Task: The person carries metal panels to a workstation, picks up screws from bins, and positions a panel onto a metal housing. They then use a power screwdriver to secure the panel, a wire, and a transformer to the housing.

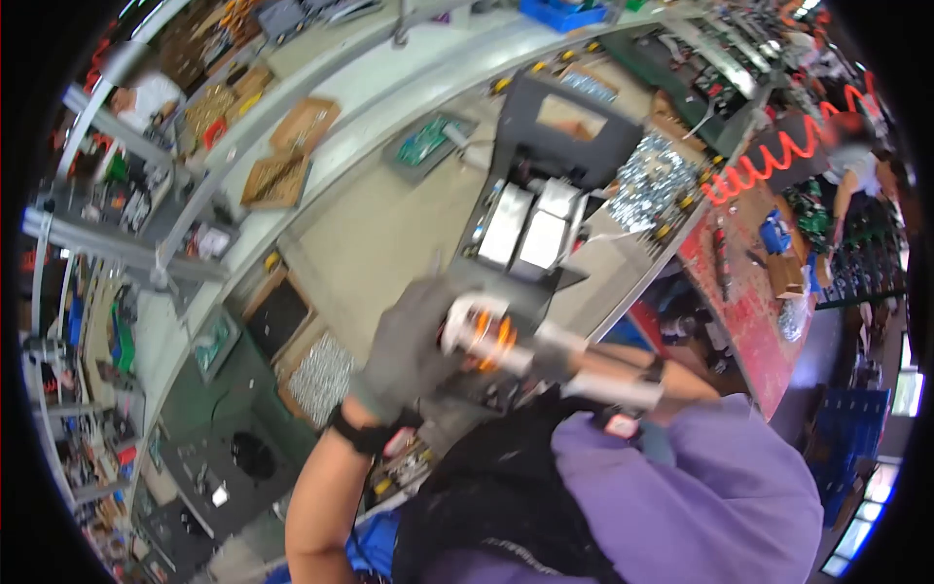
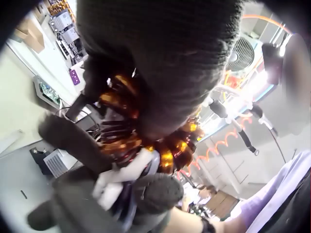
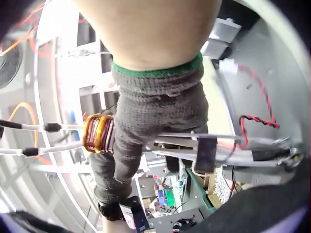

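Note:
My gloved left hand (image 1: 404, 341) grips a ring coil (image 2: 167, 155) wound with shiny copper wire. In the left wrist view its dark fingers cover much of the winding. My gloved right hand (image 3: 163, 107) is close beside the coil, its fingers curled round the coil's white-sleeved leads (image 2: 121, 177). Toward the right of the right wrist view, leads run out past a black sleeve (image 3: 206, 154) to a metal end (image 3: 293, 158). Others with black bands stretch left from the winding. Motion blurs the coil and both hands in the head view.
Beyond the hands stands a dark open housing (image 1: 569, 127) with silvery blocks (image 1: 545, 238). A tray with a green circuit board (image 1: 423, 144) lies on the bench. Small metal parts fill boxes at right (image 1: 652, 180) and left (image 1: 323, 380). A coiled red hose (image 1: 778, 161) hangs at right.

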Tool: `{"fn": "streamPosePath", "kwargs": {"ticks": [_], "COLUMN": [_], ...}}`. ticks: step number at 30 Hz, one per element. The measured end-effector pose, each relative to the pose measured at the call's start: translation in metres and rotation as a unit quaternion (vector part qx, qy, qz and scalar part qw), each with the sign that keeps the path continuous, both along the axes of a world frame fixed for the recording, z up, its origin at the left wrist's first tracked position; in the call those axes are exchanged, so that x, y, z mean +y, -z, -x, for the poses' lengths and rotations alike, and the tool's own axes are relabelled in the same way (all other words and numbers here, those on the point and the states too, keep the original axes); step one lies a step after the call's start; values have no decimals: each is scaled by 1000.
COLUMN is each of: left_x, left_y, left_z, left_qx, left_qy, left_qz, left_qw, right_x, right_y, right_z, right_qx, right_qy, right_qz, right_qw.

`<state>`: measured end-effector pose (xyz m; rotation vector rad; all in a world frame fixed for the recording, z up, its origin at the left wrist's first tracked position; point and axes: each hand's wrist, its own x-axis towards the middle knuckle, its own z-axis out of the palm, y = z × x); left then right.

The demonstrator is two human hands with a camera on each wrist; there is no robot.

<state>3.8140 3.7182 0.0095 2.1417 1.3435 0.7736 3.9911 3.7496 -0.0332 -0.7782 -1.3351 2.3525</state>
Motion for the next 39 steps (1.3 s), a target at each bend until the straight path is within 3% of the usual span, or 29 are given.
{"fn": "streamPosePath", "kwargs": {"ticks": [1,2,4,5,6,7,8,9,10,11,12,14,15,16,17,18,20,22,24,25,26,28,29,31,34,35,36,38,39], "left_x": [10,11,1,-14,-31,-44,-46,-47,-48,-50,-45,-27,-17,-5,8,22,42,57,62,62,61,55,54,59,60,60,58,55,55], "left_y": [11,30,68,104,137,159,153,141,135,139,125,99,100,102,104,109,117,121,123,124,126,129,126,123,124,125,127,131,131], "left_z": [1,2,-4,-4,-5,-8,-14,-21,-28,-33,-39,-56,-62,-69,-74,-73,-62,-66,-69,-67,-65,-62,-62,-62,-64,-64,-64,-66,-65], "left_qx": [-67,-133,-134,-93,-114,10,9,81,151,28,30,56,57,149,239,238,274,303,331,330,328,322,315,326,345,353,355,375,377], "left_qy": [-30,-62,-106,-48,-20,30,30,64,98,69,71,122,124,88,62,70,83,107,127,120,113,104,92,105,116,111,111,91,91], "left_qz": [23,45,217,218,339,233,236,232,227,270,277,56,58,-17,-89,-87,83,124,164,153,142,121,102,118,122,109,109,96,96], "left_qw": [997,988,961,970,934,972,971,967,957,960,958,989,989,985,965,965,955,939,921,924,927,933,939,932,923,923,922,918,917], "right_x": [15,19,22,22,21,20,19,18,15,9,3,7,15,25,30,31,26,23,22,21,18,-3,-12,-25,-15,-25,-32,-40,-37], "right_y": [100,22,78,79,81,86,91,98,110,126,133,137,127,116,104,98,91,105,107,97,115,106,109,119,74,85,95,106,93], "right_z": [-40,-35,-67,-77,-81,-86,-91,-95,-101,-106,-106,-99,-92,-85,-74,-72,-71,-83,-106,-122,-144,-152,-153,-153,-125,-112,-97,-68,-49], "right_qx": [2,-141,-48,-151,-253,-253,-336,-415,-415,-402,-385,-399,-421,-442,-481,-482,-483,-485,-325,-268,-234,-271,-271,-151,-174,-89,-87,-13,-11], "right_qy": [-125,-59,129,102,71,70,19,-32,-34,-33,-30,-46,-89,-133,-234,-230,-191,-165,-8,25,-10,-27,-24,-36,-77,-11,-10,59,59], "right_qz": [-371,-114,-241,-202,-161,-158,-133,-107,-104,-170,-231,-248,-224,-199,-286,-279,-307,-322,-114,50,18,195,198,231,164,157,157,336,336], "right_qw": [920,982,961,962,951,952,932,903,903,899,893,882,874,864,795,798,797,796,939,962,972,942,942,960,968,984,984,940,940]}}
